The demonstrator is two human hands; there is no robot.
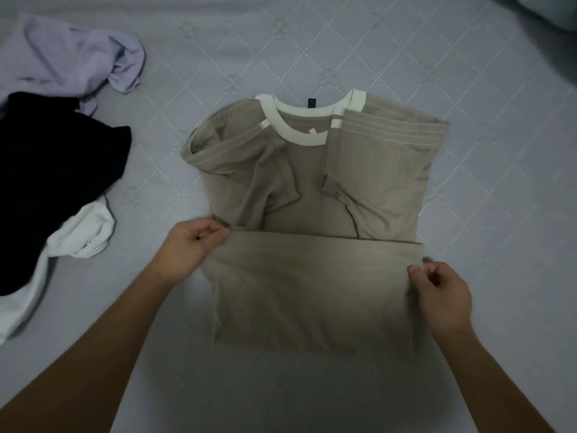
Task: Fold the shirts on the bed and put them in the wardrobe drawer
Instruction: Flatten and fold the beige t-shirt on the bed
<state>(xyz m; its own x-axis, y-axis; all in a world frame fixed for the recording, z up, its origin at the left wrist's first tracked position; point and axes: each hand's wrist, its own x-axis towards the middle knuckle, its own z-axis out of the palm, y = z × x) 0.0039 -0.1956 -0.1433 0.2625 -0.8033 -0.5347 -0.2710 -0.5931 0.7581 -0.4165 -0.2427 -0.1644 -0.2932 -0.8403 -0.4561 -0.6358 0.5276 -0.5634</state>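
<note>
Right now a tan shirt [312, 189] lies flat in the middle of the bed [468, 89]. Its white collar [309, 123] points to 12 o'clock. Both sleeves are folded in over the chest. The bottom part of the shirt is folded up, and its edge makes a line across the middle of the shirt. The left hand [190, 245] pinches the left end of that edge, at 9 o'clock from the shirt's middle. Its fingers are curled tight on the cloth. The right hand [443, 295] pinches the right end of the edge, at about 4 o'clock from the shirt's middle. Its thumb and fingers are closed on the cloth too. Both bare arms reach in from 6 o'clock. More clothes sit in a messy pile at 9 o'clock, well apart from the tan shirt. A purple shirt [71, 54] is at the far end of the pile, all bunched up. A black shirt [59, 179] lies just below it and touches it. A white shirt [84, 235] peeks out from under the black one, nearest the left arm. The bed cover is gray with a diamond stitch pattern.
</note>
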